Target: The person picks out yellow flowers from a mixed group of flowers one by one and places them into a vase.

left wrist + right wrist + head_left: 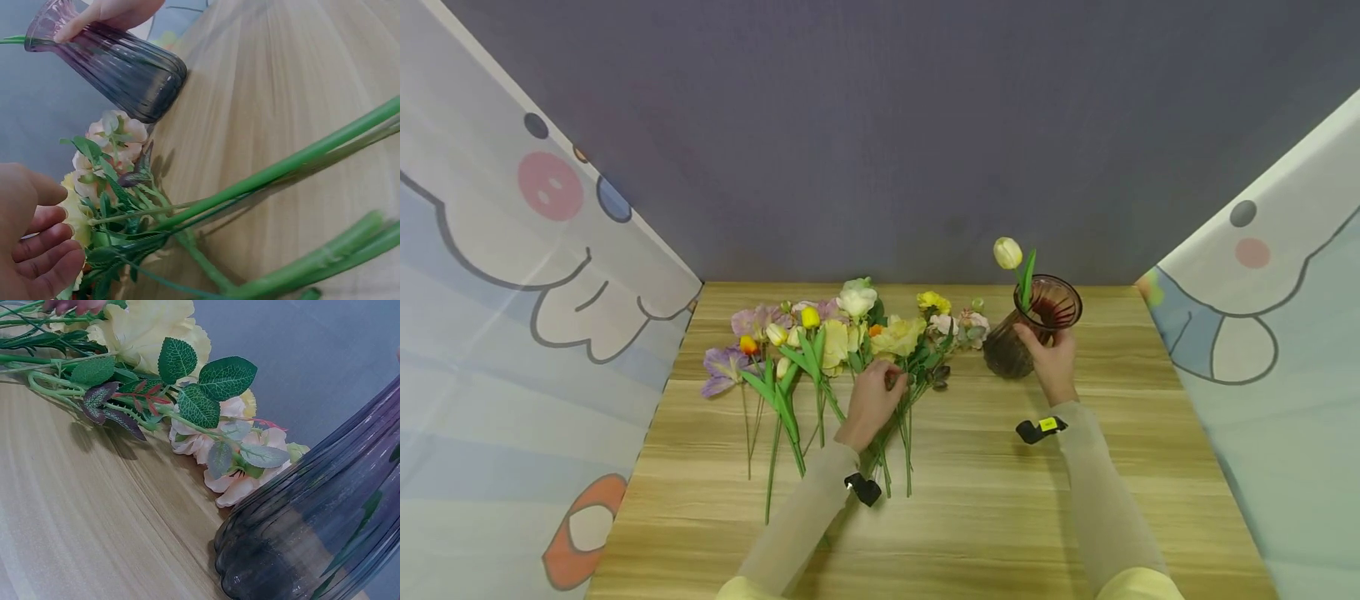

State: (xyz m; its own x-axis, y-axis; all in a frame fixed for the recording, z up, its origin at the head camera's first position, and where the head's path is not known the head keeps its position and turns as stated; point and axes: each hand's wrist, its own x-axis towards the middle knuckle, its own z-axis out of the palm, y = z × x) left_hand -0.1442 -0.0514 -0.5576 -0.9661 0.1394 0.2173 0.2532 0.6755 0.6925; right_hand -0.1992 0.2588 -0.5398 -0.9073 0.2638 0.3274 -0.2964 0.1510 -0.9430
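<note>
My right hand (1054, 365) grips a ribbed, purple-tinted glass vase (1009, 348) just below its flared rim. The vase leans, its base low at the tabletop. One white tulip (1007, 253) stands in it, its green leaf rising past the rim; its stem shows through the glass in the right wrist view. My left hand (874, 398) hovers among the loose flower stems, near a pale yellow flower (898, 336). In the left wrist view its fingers (47, 244) are loosely bent beside green stems (281, 165) and hold nothing visible.
Artificial flowers lie spread over the wooden table (970, 517), stems toward me: purple blooms (724, 371), yellow tulips (810, 317), a white flower (857, 298). Pale pink flowers (237, 481) lie right by the vase's base. A grey panel (880, 150) stands behind the table.
</note>
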